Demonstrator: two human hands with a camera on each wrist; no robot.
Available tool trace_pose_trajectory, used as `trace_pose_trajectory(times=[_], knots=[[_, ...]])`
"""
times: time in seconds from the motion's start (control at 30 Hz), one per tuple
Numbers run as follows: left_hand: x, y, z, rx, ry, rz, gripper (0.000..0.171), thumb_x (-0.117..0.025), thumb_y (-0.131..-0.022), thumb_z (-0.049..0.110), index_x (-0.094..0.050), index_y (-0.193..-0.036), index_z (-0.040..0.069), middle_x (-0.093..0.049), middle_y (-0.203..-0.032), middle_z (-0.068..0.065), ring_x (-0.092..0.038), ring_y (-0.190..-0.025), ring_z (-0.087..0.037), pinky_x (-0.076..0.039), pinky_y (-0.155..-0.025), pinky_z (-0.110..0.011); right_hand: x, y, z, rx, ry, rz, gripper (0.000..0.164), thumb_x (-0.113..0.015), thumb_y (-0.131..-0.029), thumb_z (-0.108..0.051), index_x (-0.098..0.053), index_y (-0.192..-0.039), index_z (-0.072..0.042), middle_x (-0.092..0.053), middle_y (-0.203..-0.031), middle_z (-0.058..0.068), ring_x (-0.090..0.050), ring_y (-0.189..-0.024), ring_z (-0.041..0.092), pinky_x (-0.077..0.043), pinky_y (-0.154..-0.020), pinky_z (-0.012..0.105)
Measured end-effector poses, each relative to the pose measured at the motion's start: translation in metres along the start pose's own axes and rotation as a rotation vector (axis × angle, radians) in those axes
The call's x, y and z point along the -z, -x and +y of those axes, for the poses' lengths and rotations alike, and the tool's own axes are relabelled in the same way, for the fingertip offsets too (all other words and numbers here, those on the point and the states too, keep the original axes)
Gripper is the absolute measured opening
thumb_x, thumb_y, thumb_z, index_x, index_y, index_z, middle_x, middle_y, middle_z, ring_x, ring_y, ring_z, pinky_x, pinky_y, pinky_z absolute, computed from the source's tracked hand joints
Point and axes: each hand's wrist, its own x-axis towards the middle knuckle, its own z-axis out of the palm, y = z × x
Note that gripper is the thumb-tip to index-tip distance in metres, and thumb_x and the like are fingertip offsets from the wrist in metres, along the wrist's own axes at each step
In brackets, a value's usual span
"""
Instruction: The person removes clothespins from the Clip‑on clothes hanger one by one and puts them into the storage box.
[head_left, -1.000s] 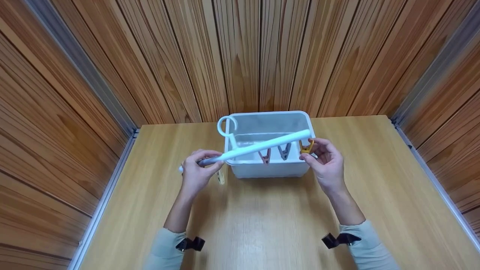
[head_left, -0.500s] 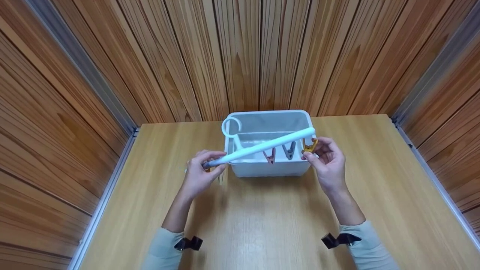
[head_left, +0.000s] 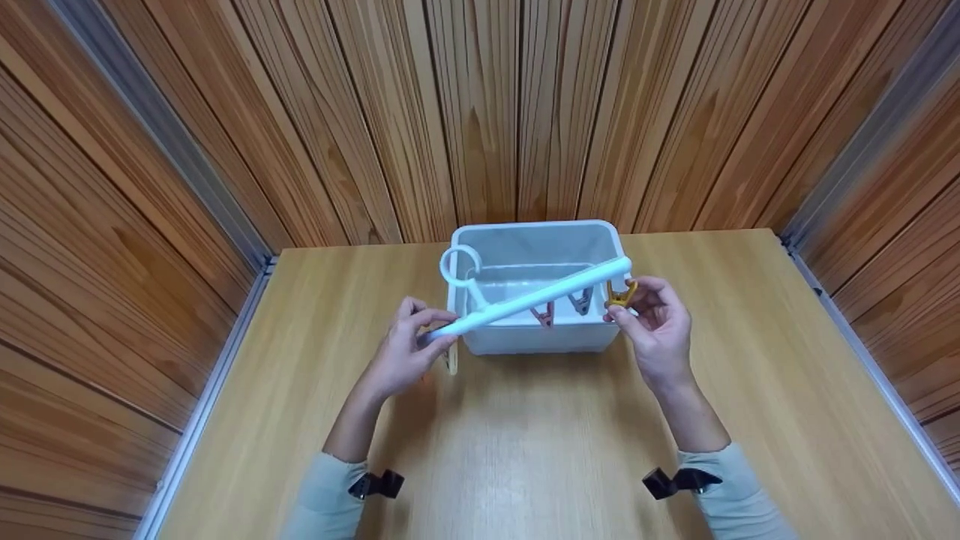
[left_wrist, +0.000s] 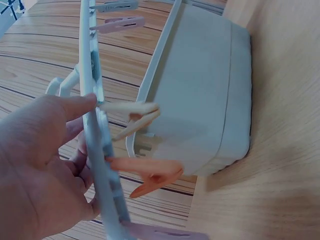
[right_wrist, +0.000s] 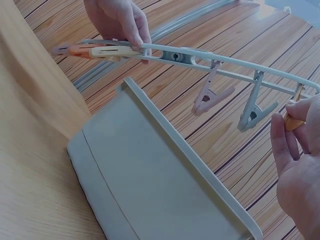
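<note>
Left hand pinches hanger, right hand yellow clip | near far edge of table | likely light, stiff; grip mid-length

A pale rectangular tub stands upright by the far edge of a wood-grain table. Brown planks line the far wall, left wall and right wall; metal rails flank the tabletop.

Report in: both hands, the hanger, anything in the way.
Left hand pinching the hanger, right hand pinching the mustard-yellow clip at one end. Whole hanger held up, apart from the white bin. Nothing visibly blocking either hand.
</note>
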Motion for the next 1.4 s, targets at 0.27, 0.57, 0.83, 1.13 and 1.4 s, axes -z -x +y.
trace_pose_trajectory(times=[0.27, 0.57, 0.83, 1.13, 1.4], knots=[[0.002, 0.000, -0.002, -0.038, -0.051, -0.102, 0.030, -0.068, -0.114, 0.023, -0.070, -0.143, 0.018, -0.080, -0.123, -0.011, -0.073, -0.104, -0.033, -0.055, -0.086, -0.034, 0.000, 0.002, -0.005, -0.021, 0.014, 0.031, 0.042, -0.065, -0.095, 0.025, -0.065, -0.124, -0.004, -0.065, -0.102, 0.003, -0.069, -0.093, 0.014, -0.066, -0.083, 0.021], [0.007, 0.003, -0.006, -0.082, -0.057, -0.105, 0.038, -0.075, -0.110, 0.023, -0.071, -0.147, 0.014, -0.078, -0.124, -0.014, -0.070, -0.106, -0.024, -0.052, -0.097, -0.038, 0.006, 0.001, -0.004, -0.034, 0.021, 0.052, 0.039, -0.063, -0.095, 0.025, -0.064, -0.124, -0.001, -0.066, -0.104, 0.002, -0.069, -0.094, 0.012, -0.065, -0.082, 0.021], [0.013, 0.004, -0.005, -0.058, -0.109, -0.111, 0.034, -0.075, -0.110, 0.028, -0.077, -0.138, 0.009, -0.082, -0.117, -0.013, -0.067, -0.099, -0.022, -0.053, -0.088, -0.033, 0.010, -0.001, -0.006, -0.023, 0.017, 0.028, 0.041, -0.064, -0.096, 0.024, -0.066, -0.122, -0.008, -0.066, -0.104, 0.002, -0.069, -0.094, 0.011, -0.065, -0.083, 0.021], [0.025, 0.010, -0.007, -0.027, -0.125, -0.113, 0.029, -0.073, -0.111, 0.031, -0.077, -0.135, 0.015, -0.076, -0.109, -0.009, -0.063, -0.088, -0.021, -0.051, -0.066, -0.024, 0.019, -0.005, -0.008, -0.024, -0.072, -0.032, 0.036, -0.065, -0.099, 0.022, -0.066, -0.123, -0.004, -0.068, -0.103, 0.002, -0.075, -0.091, 0.012, -0.066, -0.082, 0.022], [0.031, 0.012, -0.010, -0.048, -0.081, -0.113, 0.029, -0.071, -0.112, 0.030, -0.076, -0.135, 0.014, -0.075, -0.109, -0.012, -0.063, -0.081, -0.019, -0.053, -0.060, -0.022, 0.029, -0.009, -0.013, -0.081, -0.064, -0.145, 0.035, -0.070, -0.102, 0.014, -0.067, -0.130, -0.007, -0.070, -0.112, -0.001, -0.074, -0.098, 0.012, -0.066, -0.088, 0.023]])
